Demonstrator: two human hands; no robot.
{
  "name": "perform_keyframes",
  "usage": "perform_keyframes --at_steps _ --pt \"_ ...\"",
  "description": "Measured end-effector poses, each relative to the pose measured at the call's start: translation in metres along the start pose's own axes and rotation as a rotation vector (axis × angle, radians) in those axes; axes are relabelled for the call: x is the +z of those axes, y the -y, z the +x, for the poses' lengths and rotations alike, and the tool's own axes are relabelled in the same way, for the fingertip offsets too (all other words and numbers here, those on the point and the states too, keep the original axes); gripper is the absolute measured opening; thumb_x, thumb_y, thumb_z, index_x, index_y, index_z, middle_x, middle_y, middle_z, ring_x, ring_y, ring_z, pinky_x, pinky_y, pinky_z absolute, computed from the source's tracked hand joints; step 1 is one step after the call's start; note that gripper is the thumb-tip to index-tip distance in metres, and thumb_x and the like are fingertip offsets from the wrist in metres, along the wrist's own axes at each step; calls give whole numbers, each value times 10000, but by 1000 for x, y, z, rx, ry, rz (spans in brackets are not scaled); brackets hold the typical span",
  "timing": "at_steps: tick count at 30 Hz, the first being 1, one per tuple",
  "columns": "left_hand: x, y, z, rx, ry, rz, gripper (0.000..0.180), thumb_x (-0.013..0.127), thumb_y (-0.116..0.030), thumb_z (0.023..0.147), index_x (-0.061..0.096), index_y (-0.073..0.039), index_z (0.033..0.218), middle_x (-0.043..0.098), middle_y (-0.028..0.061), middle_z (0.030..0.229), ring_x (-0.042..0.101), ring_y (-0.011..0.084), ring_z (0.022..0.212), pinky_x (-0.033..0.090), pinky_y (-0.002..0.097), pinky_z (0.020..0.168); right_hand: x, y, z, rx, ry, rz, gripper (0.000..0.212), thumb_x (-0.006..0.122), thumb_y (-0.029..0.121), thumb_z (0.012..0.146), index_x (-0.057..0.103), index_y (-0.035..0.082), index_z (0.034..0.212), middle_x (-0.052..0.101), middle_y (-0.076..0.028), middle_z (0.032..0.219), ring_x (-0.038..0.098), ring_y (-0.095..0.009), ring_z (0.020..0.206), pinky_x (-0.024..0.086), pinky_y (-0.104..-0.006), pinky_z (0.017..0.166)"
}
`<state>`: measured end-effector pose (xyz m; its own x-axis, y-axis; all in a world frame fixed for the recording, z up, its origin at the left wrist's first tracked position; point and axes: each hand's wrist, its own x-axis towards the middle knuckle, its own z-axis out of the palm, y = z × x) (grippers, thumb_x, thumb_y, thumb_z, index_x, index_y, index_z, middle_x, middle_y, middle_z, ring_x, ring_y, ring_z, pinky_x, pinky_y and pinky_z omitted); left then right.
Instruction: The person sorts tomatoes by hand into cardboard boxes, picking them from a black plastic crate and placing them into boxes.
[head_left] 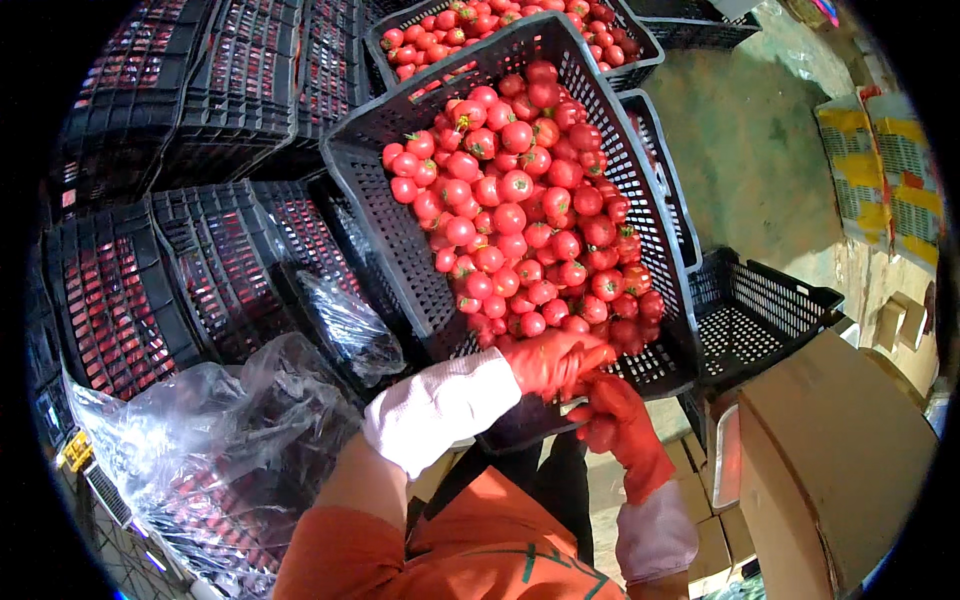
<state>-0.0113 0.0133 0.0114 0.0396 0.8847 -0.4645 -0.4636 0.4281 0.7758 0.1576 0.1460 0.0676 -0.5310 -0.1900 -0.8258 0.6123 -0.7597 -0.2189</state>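
A black perforated plastic crate (365, 185) sits in front of me, turned at an angle, with a big heap of red tomatoes (510, 217) in it. Some of them carry green stem ends. My left hand (553, 362), in a red glove, is closed over the crate's near end, beside the closest tomatoes. Just below it and touching or nearly so, my right hand (622, 428), also gloved in red, has its fingers curled. What either hand holds, if anything, is hidden by the fingers. Pale sleeve covers reach over both forearms.
Stacked black crates (230, 75) of red produce line the left. Clear plastic sheeting (230, 420) drapes over the near-left ones. Another tomato crate (650, 50) stands behind. An empty black crate (760, 315) and a cardboard box (840, 450) are at right, with yellow-grey packages (880, 175) farther off.
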Motion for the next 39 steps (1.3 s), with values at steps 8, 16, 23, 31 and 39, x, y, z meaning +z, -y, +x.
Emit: perform_keyframes --at_steps 8,16,23,31,39 --pt "-52 53 29 -347 -804 1031 257 725 -172 786 556 -13 898 647 160 883 627 312 810 487 450 681 10 -7 -9 -31 -145 18 550 708 241 864 494 111 1354 625 -93 1167 652 -190 834 533 -305 609" --pt "-22 74 1 207 -840 507 481 718 -3 761 579 -41 1220 665 106 1122 596 240 1103 466 347 955 8 -9 -11 17 -86 114 481 559 398 951 504 98 1323 623 -119 1179 657 -212 836 529 -313 592" --pt "15 29 -21 327 -703 166 499 663 60 804 557 -71 1274 615 74 1213 601 202 1064 468 316 941 23 -3 -12 -65 -100 -14 443 539 348 970 501 106 1340 605 -104 1248 669 -231 883 524 -306 572" --pt "52 -18 -32 203 -545 -485 387 565 -146 967 513 -48 1337 580 79 1268 632 154 882 529 270 748 27 2 -22 -95 -157 -61 437 541 422 958 537 103 1257 636 -88 1138 674 -231 830 517 -314 577" --pt "83 -37 -60 202 -506 -287 364 466 -326 995 626 -55 1178 678 33 941 562 69 587 463 208 517 42 6 -53 -114 -74 -123 513 545 480 945 485 109 1293 637 -100 1043 669 -231 742 488 -311 514"
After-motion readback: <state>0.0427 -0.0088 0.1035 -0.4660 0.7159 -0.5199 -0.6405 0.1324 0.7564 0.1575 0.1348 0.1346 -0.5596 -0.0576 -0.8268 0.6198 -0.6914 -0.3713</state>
